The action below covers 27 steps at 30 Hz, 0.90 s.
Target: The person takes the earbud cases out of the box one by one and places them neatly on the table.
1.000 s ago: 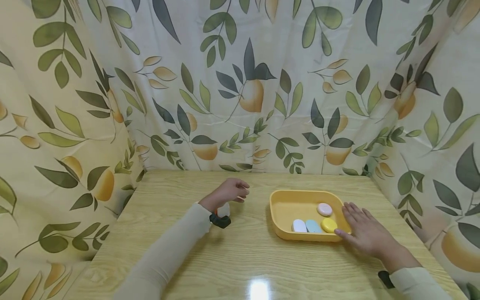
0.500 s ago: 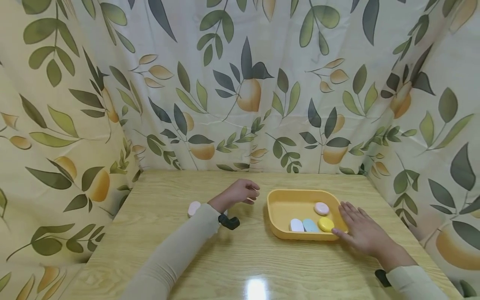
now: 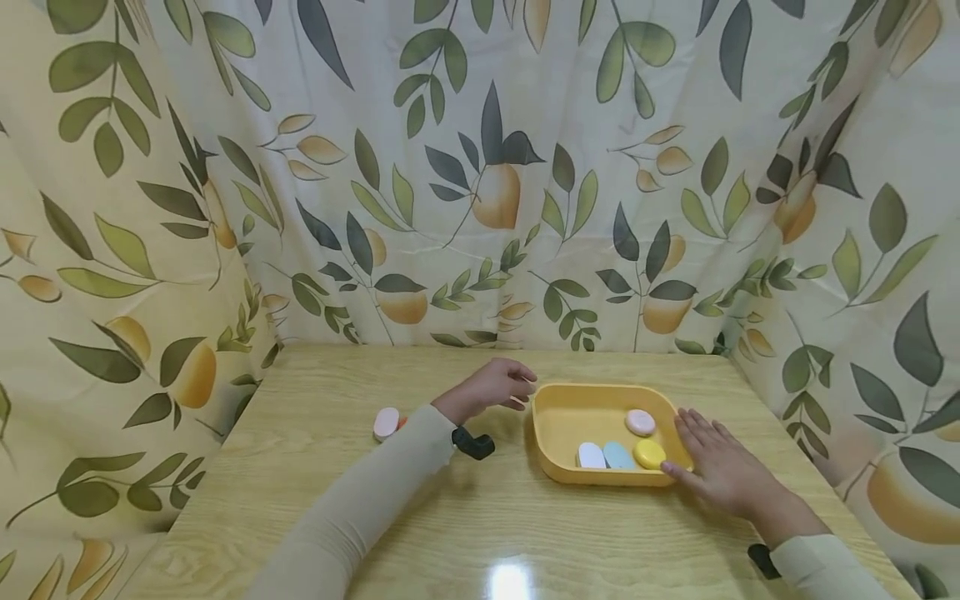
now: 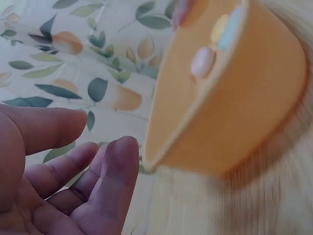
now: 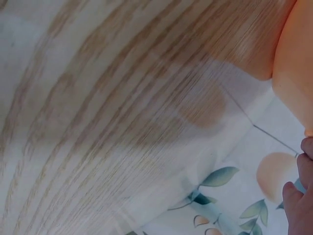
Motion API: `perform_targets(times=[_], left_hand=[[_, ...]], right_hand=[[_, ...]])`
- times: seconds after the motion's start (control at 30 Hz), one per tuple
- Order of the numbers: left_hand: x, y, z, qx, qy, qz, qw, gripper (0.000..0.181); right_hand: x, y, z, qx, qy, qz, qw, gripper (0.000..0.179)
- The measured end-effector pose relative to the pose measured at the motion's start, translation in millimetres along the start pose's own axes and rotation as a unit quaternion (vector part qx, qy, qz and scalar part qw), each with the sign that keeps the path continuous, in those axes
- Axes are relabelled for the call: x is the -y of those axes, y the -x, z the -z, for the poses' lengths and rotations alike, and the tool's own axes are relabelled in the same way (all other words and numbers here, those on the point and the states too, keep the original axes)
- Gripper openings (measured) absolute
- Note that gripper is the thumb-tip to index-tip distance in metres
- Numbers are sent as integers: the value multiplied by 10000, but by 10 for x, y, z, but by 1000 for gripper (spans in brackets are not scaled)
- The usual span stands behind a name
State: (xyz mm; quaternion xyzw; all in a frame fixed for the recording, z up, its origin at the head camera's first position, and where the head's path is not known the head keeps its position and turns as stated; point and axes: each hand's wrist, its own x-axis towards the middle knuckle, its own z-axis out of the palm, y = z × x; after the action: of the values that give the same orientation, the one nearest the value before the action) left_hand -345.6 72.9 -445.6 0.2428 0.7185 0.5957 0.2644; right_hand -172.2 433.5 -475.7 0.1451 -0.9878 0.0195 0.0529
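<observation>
A yellow-orange tray (image 3: 555,473) stands on the right half of the table. Inside it lie a white oblong piece (image 3: 591,455), a light blue one (image 3: 618,456), a yellow round one (image 3: 649,454) and a pink round one (image 3: 640,422), all smooth. My left hand (image 3: 495,387) hovers just off the tray's left end, fingers loosely bent; in the left wrist view nothing sits between the thumb and fingers (image 4: 120,161). Along the right rim rests my right hand (image 3: 723,471), its fingers straight. The right wrist view catches only some of its fingertips.
Left of the left forearm, a pink oval piece (image 3: 386,423) lies on the wooden table (image 3: 315,392). Beside it an orange piece (image 3: 402,422) is mostly hidden by the sleeve. Leaf-and-fruit patterned curtains (image 3: 450,250) enclose the back and sides.
My left hand has moved rightward up to the tray, its fingers still empty. The pink oval piece has come out from behind that arm. The right hand stays at the tray's rim.
</observation>
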Motion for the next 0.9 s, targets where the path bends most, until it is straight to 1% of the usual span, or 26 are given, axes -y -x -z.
perform_targets(times=[0.07, 0.23, 0.33, 0.4, 0.5, 0.57, 0.7, 0.9], left_hand=[[-16, -11, -49, 71, 183, 40, 9998, 34], [-49, -55, -153, 178, 508, 145, 9984, 29], [-50, -120, -210, 267, 730, 213, 9967, 28], [-47, -171, -255, 374, 912, 250, 9948, 32], [-48, -245, -340, 518, 1058, 280, 9926, 37], [-50, -293, -411, 564, 1072, 302, 9922, 39], [-70, -363, -532, 586, 1003, 359, 9926, 38], [-62, -410, -595, 554, 952, 454, 9929, 38]], right_hand=[[-3, 17, -13, 4, -9, -23, 10000, 82], [-2, 45, -20, -11, 16, -63, 10000, 82], [2, 56, -15, 8, 4, -99, 10000, 82], [4, 60, -12, 24, -1, -123, 9999, 83], [2, 59, -15, 22, 14, -136, 9999, 83], [-3, 55, -18, -4, 40, -117, 9999, 82], [-5, 46, -17, -24, 47, -96, 9999, 82], [15, 41, -18, 48, -22, -203, 9998, 84]])
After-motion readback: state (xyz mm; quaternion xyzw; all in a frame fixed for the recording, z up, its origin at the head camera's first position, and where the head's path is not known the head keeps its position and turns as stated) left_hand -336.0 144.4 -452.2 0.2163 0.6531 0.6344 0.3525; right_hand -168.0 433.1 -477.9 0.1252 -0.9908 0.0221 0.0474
